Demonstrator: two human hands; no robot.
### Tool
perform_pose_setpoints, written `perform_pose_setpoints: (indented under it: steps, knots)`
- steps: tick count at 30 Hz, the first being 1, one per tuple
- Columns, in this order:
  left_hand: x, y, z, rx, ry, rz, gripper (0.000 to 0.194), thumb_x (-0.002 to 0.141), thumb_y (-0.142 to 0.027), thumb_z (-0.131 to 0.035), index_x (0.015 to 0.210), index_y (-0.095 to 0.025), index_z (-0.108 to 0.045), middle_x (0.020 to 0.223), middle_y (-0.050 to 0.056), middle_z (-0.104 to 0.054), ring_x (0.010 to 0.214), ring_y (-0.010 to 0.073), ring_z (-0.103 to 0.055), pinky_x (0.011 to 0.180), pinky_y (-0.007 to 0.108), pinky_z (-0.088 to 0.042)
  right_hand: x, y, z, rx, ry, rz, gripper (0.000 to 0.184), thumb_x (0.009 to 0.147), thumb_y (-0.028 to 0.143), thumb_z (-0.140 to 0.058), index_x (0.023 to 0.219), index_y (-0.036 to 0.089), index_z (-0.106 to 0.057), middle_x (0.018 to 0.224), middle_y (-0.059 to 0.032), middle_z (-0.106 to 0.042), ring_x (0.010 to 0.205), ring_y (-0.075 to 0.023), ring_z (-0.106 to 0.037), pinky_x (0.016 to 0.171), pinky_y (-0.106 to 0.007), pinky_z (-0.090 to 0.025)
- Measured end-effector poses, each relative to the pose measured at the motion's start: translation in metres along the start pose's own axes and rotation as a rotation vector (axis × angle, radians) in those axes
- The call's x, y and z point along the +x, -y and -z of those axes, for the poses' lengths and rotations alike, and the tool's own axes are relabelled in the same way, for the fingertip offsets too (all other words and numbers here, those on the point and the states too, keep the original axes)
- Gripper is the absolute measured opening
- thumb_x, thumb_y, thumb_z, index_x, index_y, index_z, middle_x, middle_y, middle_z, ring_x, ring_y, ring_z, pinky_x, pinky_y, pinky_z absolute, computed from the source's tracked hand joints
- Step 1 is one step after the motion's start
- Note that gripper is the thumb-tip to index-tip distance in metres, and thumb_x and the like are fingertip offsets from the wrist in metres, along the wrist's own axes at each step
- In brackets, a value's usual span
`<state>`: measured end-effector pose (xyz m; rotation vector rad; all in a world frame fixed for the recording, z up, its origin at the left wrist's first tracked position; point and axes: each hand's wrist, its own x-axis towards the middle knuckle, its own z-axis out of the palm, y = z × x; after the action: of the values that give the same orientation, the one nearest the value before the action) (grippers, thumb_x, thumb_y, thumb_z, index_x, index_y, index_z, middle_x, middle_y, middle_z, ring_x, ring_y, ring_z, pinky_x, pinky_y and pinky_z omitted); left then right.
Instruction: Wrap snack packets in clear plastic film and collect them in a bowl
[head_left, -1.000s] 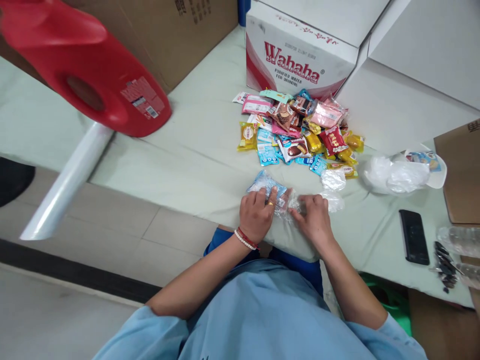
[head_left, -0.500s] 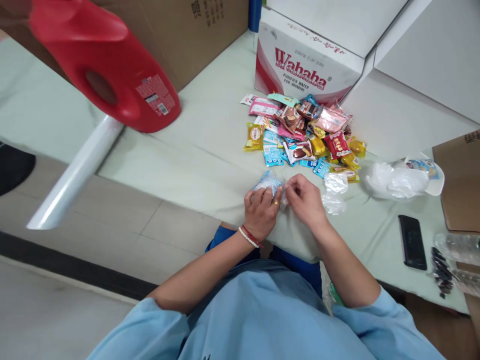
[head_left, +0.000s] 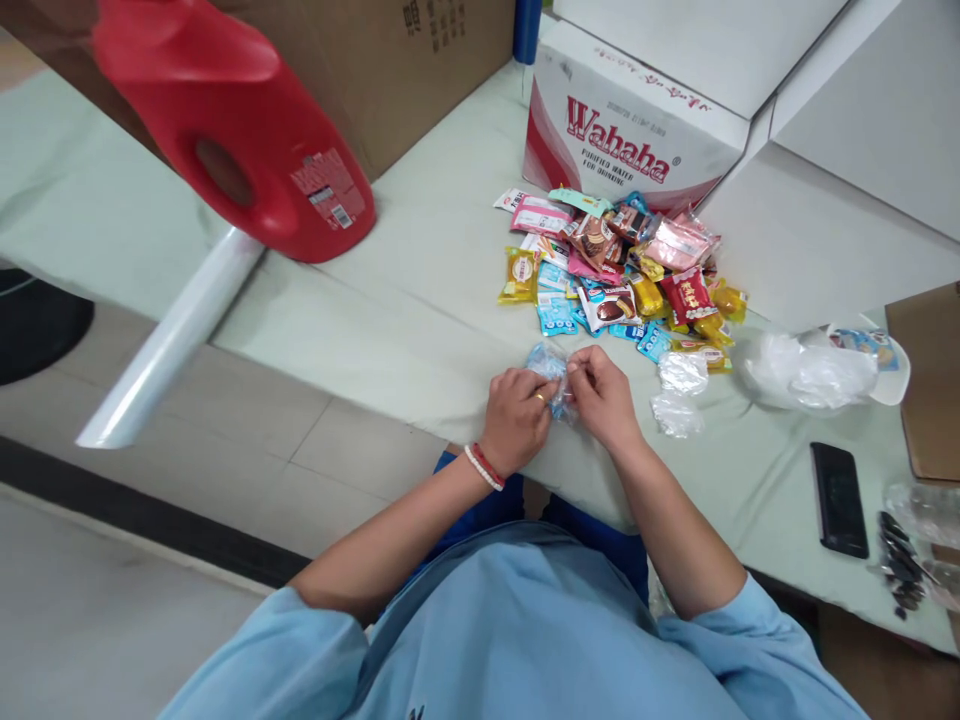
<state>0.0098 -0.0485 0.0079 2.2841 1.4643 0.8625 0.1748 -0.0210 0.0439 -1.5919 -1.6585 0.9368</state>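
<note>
A blue-and-white packet in clear plastic (head_left: 544, 360) lies at the table's front edge between my hands. My left hand (head_left: 516, 418), with a ring and a beaded bracelet, has its fingers curled over the packet's near left side. My right hand (head_left: 601, 398) pinches the clear plastic at the packet's right side, thumb against bent fingers. Its exact grip is partly hidden. Beyond both hands spreads a pile of wrapped snacks (head_left: 609, 308). Two crumpled clear plastic pieces (head_left: 682, 374) rest just right of my right hand.
A Wahaha carton (head_left: 555, 130) stands behind the snacks. At left are a red jug (head_left: 259, 170) and a pale roll (head_left: 169, 345) jutting over the table edge. Clear bags (head_left: 814, 370), a black phone (head_left: 840, 500) and small dark pieces (head_left: 902, 565) lie to the right.
My left hand has slid slightly left and lower, with its fingers more curled on the packet. My right hand still pinches the plastic. The whole view has shifted a little.
</note>
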Motion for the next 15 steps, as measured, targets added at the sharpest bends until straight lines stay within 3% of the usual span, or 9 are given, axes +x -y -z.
perform_pose_setpoints:
  steps: [4, 7, 10, 12, 15]
  knots:
    - [-0.002, -0.007, -0.005, 0.1, 0.057, -0.065, 0.03, 0.101, -0.015, -0.048, 0.117, -0.023, -0.072, 0.106, 0.01, -0.073, 0.107, 0.0256, -0.062, 0.095, 0.047, -0.046, 0.003, 0.006, -0.005, -0.078, -0.035, -0.001, 0.016, 0.1, 0.036, -0.046, 0.093, 0.025, -0.055, 0.07, 0.0018, -0.058, 0.063, -0.0182, -0.055, 0.061, -0.028, -0.041]
    - [-0.007, -0.004, -0.001, 0.053, 0.043, -0.089, 0.029, 0.098, -0.011, -0.047, 0.104, -0.019, -0.074, 0.108, 0.012, -0.073, 0.109, 0.0258, -0.064, 0.096, 0.045, -0.05, 0.006, 0.019, -0.011, -0.423, 0.08, 0.05, 0.018, 0.102, 0.029, -0.045, 0.091, 0.023, -0.058, 0.084, -0.0052, -0.067, 0.077, -0.0218, -0.062, 0.069, -0.03, -0.041]
    - [-0.01, 0.009, 0.008, -0.172, 0.009, -0.095, 0.032, 0.095, -0.011, -0.046, 0.106, -0.021, -0.074, 0.12, 0.011, -0.073, 0.112, 0.0226, -0.067, 0.098, 0.039, -0.054, 0.008, 0.03, -0.016, -0.699, 0.15, 0.049, 0.023, 0.106, 0.026, -0.04, 0.099, 0.021, -0.061, 0.1, -0.0109, -0.07, 0.087, -0.0258, -0.065, 0.075, -0.033, -0.041]
    - [-0.006, 0.021, 0.013, -0.284, -0.068, 0.053, 0.034, 0.098, -0.015, -0.042, 0.11, -0.023, -0.074, 0.117, 0.008, -0.074, 0.106, 0.0193, -0.069, 0.095, 0.037, -0.056, 0.008, 0.032, -0.019, -0.775, 0.178, 0.053, 0.023, 0.107, 0.025, -0.038, 0.106, 0.021, -0.061, 0.105, -0.012, -0.069, 0.089, -0.0267, -0.065, 0.077, -0.034, -0.042]
    - [0.006, 0.032, 0.01, -0.158, -0.16, 0.346, 0.029, 0.101, -0.032, -0.051, 0.112, -0.019, -0.074, 0.114, 0.011, -0.073, 0.105, 0.0241, -0.067, 0.095, 0.043, -0.055, 0.005, 0.03, -0.02, -0.799, 0.176, 0.076, 0.023, 0.107, 0.024, -0.038, 0.107, 0.021, -0.06, 0.106, -0.0125, -0.069, 0.089, -0.0269, -0.065, 0.079, -0.035, -0.042]
